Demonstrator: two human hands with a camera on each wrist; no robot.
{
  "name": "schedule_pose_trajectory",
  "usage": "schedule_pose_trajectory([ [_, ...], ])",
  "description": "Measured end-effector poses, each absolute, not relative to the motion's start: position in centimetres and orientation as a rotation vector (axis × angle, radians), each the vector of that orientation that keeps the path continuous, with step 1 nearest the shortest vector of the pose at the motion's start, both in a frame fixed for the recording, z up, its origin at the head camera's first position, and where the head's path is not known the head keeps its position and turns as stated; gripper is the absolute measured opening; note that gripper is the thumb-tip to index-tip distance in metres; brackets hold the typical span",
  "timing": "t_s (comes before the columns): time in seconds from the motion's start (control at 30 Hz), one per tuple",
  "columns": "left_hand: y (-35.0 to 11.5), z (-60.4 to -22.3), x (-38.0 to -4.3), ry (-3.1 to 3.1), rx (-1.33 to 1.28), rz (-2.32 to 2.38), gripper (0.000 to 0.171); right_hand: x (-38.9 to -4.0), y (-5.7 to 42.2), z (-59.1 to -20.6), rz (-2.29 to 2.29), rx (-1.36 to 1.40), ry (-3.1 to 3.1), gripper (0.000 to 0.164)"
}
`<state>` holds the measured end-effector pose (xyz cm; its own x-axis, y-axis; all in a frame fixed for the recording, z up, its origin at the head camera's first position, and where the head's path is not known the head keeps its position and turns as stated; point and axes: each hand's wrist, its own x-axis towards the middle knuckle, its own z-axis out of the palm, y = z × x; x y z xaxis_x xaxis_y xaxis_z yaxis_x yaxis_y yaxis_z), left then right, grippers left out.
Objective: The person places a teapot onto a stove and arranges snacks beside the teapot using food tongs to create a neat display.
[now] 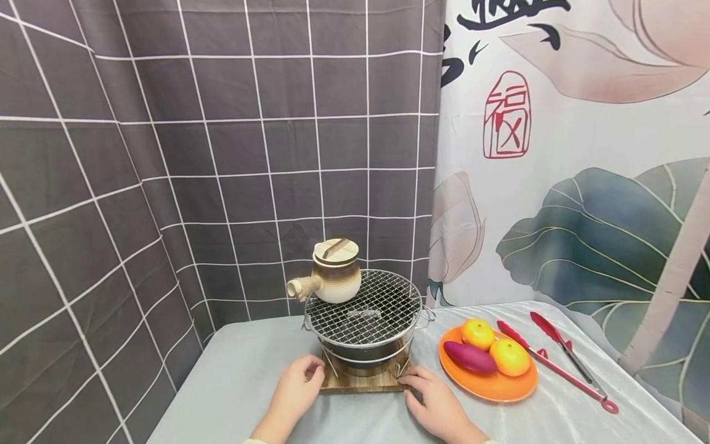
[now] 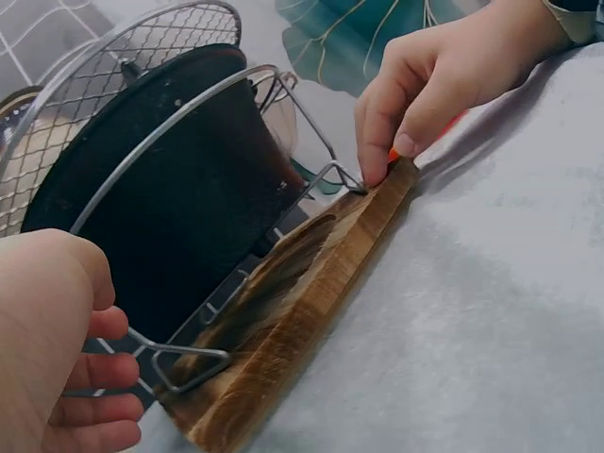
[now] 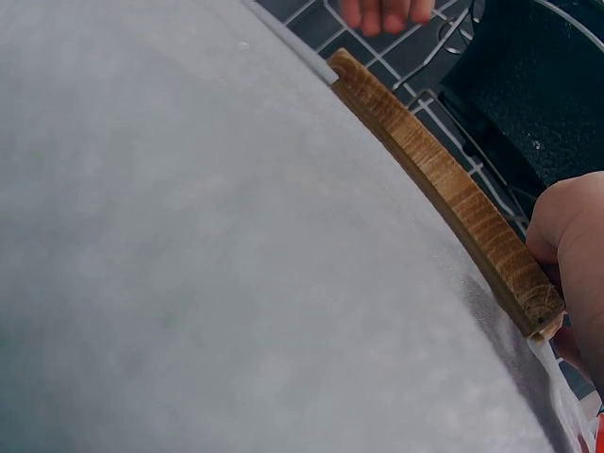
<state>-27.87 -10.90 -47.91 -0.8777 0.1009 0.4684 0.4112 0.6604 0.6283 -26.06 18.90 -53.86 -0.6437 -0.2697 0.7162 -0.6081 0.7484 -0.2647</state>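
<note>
A small round grill (image 1: 363, 345) with a wire mesh on top stands on a wooden board (image 1: 363, 386). My left hand (image 1: 299, 385) is beside the board's left end, its fingers loosely bent; the left wrist view has those fingers (image 2: 99, 377) next to the stand's wire foot, with nothing in them. At the opposite front corner, my right hand (image 1: 435, 404) pinches the board between thumb and fingers. On the mesh's back left sits a cream and brown teapot (image 1: 337, 283) with a wooden lid, its side handle facing left.
Right of the grill, an orange plate (image 1: 488, 391) carries two orange citrus fruits (image 1: 510, 357) and a purple sweet potato (image 1: 470, 357). Red-tipped tongs (image 1: 566, 370) lie spread beyond it. A pale cloth covers the table (image 1: 238, 370); a grid-patterned curtain (image 1: 266, 185) hangs behind.
</note>
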Motion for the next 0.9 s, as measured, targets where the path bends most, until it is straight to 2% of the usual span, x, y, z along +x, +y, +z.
schedule_pose_trajectory([
  [0.47, -9.7, -49.5, -27.4, -2.526, -0.592, -0.970, 0.007, -25.7, 19.0, -53.7, 0.673, 0.656, -2.326, 0.020],
  [0.9, -9.2, -50.4, -27.5, -2.513, -0.600, -0.809, 0.008, -25.9, 19.0, -53.8, 0.662, 0.663, -2.307, 0.021],
])
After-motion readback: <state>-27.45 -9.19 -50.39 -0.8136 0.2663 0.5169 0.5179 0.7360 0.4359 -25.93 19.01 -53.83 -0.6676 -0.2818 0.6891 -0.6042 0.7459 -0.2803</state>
